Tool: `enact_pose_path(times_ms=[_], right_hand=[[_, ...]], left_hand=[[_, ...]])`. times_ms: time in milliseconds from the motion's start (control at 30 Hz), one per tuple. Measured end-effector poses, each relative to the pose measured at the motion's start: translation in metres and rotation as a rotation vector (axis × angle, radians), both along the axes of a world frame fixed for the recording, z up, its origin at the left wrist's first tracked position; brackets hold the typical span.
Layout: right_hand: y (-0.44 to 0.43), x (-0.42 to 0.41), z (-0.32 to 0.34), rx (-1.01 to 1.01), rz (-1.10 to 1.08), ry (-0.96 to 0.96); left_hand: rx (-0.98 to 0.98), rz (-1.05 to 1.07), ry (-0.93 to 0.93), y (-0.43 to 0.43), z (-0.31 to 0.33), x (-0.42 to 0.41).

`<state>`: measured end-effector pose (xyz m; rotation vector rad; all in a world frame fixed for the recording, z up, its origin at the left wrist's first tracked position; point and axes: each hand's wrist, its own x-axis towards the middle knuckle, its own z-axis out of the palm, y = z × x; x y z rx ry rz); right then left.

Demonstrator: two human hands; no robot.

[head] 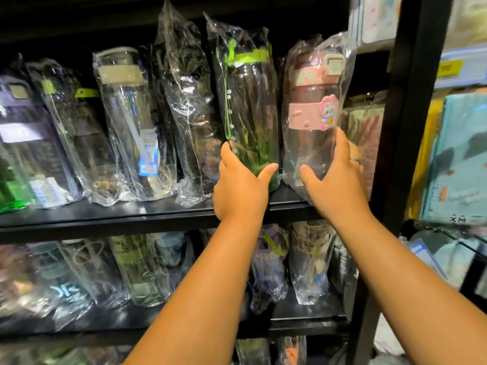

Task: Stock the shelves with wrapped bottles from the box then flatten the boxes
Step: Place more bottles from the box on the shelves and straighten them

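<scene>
Head view: left hand [241, 189] wraps base of green-banded bottle [247, 106] in crinkled clear plastic; right hand [333, 180] clasps pink-lidded bottle [313, 114] with bunny sticker; both upright on black shelf [105, 214], right end.

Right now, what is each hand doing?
Left hand: closed around the base of the green bottle.
Right hand: closed around the base of the pink bottle.
</scene>
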<state>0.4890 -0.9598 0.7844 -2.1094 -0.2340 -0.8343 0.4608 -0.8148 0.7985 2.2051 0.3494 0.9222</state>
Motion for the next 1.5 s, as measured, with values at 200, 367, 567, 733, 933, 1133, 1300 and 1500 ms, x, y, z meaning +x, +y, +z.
enact_pose_path(times_ms=[200,367,567,733,933,1133,1300,1500], right_hand=[[-0.004,-0.008,-0.01,-0.033,0.077,-0.075],[-0.02,-0.043,-0.04,-0.003,0.236,-0.091],[-0.056,-0.106,-0.125,-0.118,0.359,-0.102],[-0.094,-0.158,-0.224,-0.358,0.346,0.135],[-0.116,-0.22,-0.346,-0.534,0.259,0.492],[-0.112,-0.257,-0.456,-0.481,0.175,0.826],[-0.104,-0.261,-0.56,-0.447,0.116,1.014],[-0.106,-0.25,-0.708,-0.481,0.106,1.261]], left_hand=[[0.136,-0.044,-0.043,0.002,-0.013,-0.013],[0.256,-0.128,-0.244,0.004,-0.046,-0.047],[0.493,-0.26,-0.188,-0.015,-0.143,-0.106],[0.45,-0.385,0.11,-0.043,-0.247,-0.148],[0.289,-0.588,0.474,-0.055,-0.368,-0.191],[0.308,-0.64,0.749,-0.054,-0.478,-0.214],[0.306,-0.652,0.905,-0.051,-0.584,-0.217],[0.24,-0.635,1.136,-0.058,-0.732,-0.216]])
